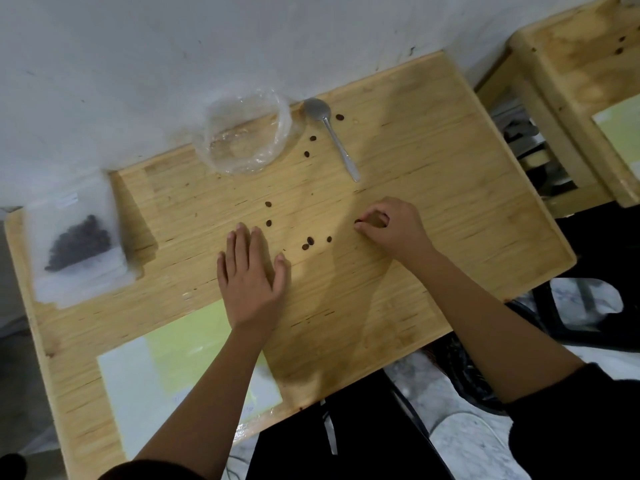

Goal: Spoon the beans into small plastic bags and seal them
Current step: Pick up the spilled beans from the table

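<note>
Several dark beans (308, 243) lie scattered over the wooden table (433, 209). My right hand (391, 226) pinches a single bean (358, 221) between thumb and fingertips at the table's middle. My left hand (251, 271) rests flat on the wood, fingers straight, left of the loose beans. A metal spoon (332, 133) lies near the far edge, bowl towards the wall. A clear, crumpled open plastic bag (242, 133) sits to the left of the spoon. At the far left lies a small plastic bag with beans inside (78, 242), on a stack of flat bags.
A white wall (207, 46) runs along the table's far edge. A pale green and white sheet (166, 368) lies at the near left under my left forearm. A second wooden table (588, 64) stands at the right, with a gap between.
</note>
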Action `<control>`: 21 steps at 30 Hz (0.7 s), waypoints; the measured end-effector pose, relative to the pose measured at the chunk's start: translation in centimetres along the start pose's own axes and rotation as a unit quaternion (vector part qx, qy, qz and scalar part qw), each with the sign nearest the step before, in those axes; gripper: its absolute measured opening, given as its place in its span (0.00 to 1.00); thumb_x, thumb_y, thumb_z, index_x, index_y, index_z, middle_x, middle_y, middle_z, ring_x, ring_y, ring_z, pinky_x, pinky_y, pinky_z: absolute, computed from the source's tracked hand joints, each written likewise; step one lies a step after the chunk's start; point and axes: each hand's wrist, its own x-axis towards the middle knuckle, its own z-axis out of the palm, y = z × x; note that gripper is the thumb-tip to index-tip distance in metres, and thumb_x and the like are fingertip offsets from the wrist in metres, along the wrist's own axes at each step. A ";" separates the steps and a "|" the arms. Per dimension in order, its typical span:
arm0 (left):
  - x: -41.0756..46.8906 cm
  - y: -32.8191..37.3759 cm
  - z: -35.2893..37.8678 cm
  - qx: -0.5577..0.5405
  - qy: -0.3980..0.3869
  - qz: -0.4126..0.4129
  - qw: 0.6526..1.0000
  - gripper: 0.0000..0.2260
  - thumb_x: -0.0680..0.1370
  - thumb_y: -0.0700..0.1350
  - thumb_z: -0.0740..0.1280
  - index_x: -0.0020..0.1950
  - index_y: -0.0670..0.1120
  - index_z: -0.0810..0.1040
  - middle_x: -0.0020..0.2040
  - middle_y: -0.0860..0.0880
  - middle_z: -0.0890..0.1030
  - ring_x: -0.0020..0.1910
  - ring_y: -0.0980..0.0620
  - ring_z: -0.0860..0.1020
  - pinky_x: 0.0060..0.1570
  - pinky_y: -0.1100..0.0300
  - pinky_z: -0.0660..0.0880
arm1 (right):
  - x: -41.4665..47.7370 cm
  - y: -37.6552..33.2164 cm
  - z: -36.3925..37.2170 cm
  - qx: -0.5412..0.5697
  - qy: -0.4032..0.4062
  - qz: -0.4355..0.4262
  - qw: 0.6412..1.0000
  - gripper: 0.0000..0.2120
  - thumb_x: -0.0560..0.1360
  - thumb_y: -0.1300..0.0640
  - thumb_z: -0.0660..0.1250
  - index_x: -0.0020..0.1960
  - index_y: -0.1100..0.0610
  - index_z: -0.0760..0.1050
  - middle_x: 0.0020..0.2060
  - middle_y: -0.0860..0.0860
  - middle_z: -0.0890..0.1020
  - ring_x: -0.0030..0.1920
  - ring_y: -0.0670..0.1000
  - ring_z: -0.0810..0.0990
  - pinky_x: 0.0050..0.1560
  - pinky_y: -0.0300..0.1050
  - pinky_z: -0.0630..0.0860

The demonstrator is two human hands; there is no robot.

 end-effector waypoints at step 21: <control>-0.1 0.4 -0.1 0.004 0.015 -0.010 1.000 0.29 0.77 0.60 0.50 0.76 0.51 0.59 0.78 0.52 0.54 0.77 0.56 0.47 0.75 0.53 0.45 | 0.0 1.8 -3.9 0.641 -0.041 0.267 0.718 0.12 0.75 0.58 0.51 0.35 0.58 0.68 0.27 0.49 0.67 0.27 0.46 0.64 0.26 0.37 0.61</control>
